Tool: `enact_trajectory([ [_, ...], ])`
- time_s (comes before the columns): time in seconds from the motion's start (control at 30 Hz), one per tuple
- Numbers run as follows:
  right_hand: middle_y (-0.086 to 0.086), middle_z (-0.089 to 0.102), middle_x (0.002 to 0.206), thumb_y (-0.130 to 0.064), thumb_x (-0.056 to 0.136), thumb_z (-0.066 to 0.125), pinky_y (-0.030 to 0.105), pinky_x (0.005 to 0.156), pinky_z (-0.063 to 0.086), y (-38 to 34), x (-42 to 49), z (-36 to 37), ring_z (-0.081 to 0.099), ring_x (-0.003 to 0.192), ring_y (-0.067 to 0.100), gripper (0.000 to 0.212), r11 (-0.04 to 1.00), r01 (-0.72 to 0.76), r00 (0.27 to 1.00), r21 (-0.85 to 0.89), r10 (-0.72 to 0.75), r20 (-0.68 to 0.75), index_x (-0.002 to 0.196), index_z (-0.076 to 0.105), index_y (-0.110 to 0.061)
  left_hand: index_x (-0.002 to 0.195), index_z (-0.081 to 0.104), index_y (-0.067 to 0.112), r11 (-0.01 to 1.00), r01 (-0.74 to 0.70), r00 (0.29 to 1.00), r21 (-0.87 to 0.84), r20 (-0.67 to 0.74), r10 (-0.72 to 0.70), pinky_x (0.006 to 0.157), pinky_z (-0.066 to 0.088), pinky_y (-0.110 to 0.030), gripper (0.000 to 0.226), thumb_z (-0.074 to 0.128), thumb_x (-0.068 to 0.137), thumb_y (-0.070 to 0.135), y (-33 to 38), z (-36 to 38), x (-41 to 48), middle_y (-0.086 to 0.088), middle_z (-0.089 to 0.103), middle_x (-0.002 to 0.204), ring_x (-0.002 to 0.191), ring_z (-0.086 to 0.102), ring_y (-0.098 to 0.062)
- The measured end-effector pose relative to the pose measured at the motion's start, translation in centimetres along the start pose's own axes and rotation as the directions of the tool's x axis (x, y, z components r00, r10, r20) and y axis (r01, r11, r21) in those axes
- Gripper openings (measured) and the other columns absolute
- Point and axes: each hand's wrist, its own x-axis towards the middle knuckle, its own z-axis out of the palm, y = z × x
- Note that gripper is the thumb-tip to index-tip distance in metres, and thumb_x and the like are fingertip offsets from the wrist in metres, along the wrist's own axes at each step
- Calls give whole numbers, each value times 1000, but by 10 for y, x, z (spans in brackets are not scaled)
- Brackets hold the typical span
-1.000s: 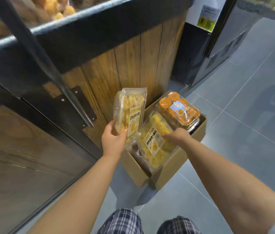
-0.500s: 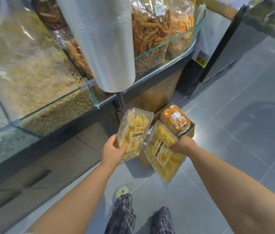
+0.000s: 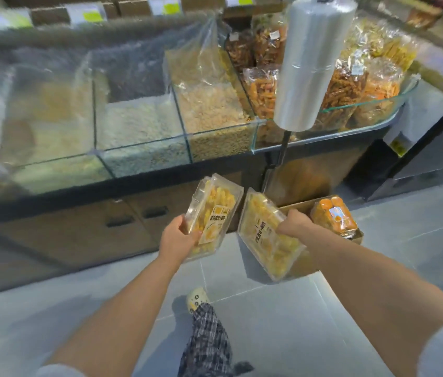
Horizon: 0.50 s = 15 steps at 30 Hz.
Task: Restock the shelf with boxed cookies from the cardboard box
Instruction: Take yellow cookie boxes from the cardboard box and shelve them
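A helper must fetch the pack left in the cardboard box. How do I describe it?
Find the roll of plastic bags at the glass counter; on the floor below stands the cardboard box. The clear pack inside holds orange cookies under a bluish label, unlike the white-labelled yellow pack in the left hand and its twin in the right hand.
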Motion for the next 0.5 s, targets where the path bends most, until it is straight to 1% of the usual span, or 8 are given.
enact_trajectory([
  [0.07, 8, 53, 110, -25, 87, 62, 34, 74, 47, -27, -18, 10, 54, 98, 26, 50, 998, 49, 999, 30, -48, -9, 129, 43, -7, 110, 56, 17, 999, 21, 998, -29, -58, -22, 77, 55, -35, 31, 70, 82, 14, -11, -33, -16, 0, 61, 99, 91, 61, -18],
  [0.1, 7, 51, 107, -23, 88, 62, 34, 72, 45, -42, -26, 16, 52, 95, 25, 47, 996, 78, 997, 44, -78, -15, 128, 42, -9, 110, 56, 16, 999, 29, 996, -46, -89, -33, 72, 52, -30, 31, 70, 82, 12, -16, -51, -23, 0, 61, 98, 89, 60, -17],
  [0.13, 6, 50, 105, -23, 88, 61, 33, 72, 44, -56, -33, 22, 51, 92, 23, 44, 992, 115, 993, 58, -114, -31, 125, 42, -10, 109, 56, 16, 997, 33, 992, -67, -120, -41, 68, 49, -27, 31, 70, 82, 11, -22, -68, -29, 0, 60, 96, 86, 58, -16],
  [0.2, 6, 51, 103, -25, 89, 61, 32, 73, 43, -86, -49, 32, 50, 89, 22, 40, 977, 197, 979, 80, -192, -64, 120, 43, -10, 105, 55, 17, 994, 37, 983, -106, -173, -55, 66, 45, -24, 30, 70, 81, 7, -33, -102, -41, 2, 60, 92, 82, 57, -14],
  [0.3, 7, 52, 101, -29, 90, 59, 34, 72, 43, -135, -73, 46, 50, 87, 23, 32, 938, 327, 941, 111, -313, -124, 111, 42, -11, 100, 53, 20, 984, 50, 973, -171, -212, -86, 61, 46, -21, 29, 70, 81, 6, -49, -151, -51, 8, 59, 86, 77, 57, -7],
  [0.37, 6, 53, 98, -30, 91, 58, 34, 71, 42, -170, -88, 53, 52, 86, 24, 29, 904, 412, 905, 114, -391, -168, 105, 41, -13, 100, 58, 18, 969, 47, 961, -241, -254, -109, 69, 54, -29, 28, 71, 79, 5, -60, -185, -52, 2, 65, 92, 85, 63, -14],
  [0.4, 6, 54, 96, -31, 90, 58, 33, 70, 41, -189, -97, 56, 54, 88, 26, 29, 886, 450, 884, 116, -424, -195, 106, 42, -13, 101, 60, 17, 963, 38, 951, -268, -285, -117, 73, 55, -33, 27, 71, 79, 5, -65, -204, -52, -1, 67, 95, 88, 64, -18],
  [0.5, 5, 53, 99, -27, 89, 59, 31, 74, 40, -250, -124, 62, 55, 95, 27, 35, 805, 575, 803, 146, -521, -290, 117, 47, -9, 107, 61, 12, 942, 0, 926, -335, -356, -127, 79, 56, -36, 27, 70, 82, 11, -77, -263, -51, -2, 68, 98, 91, 65, -19],
])
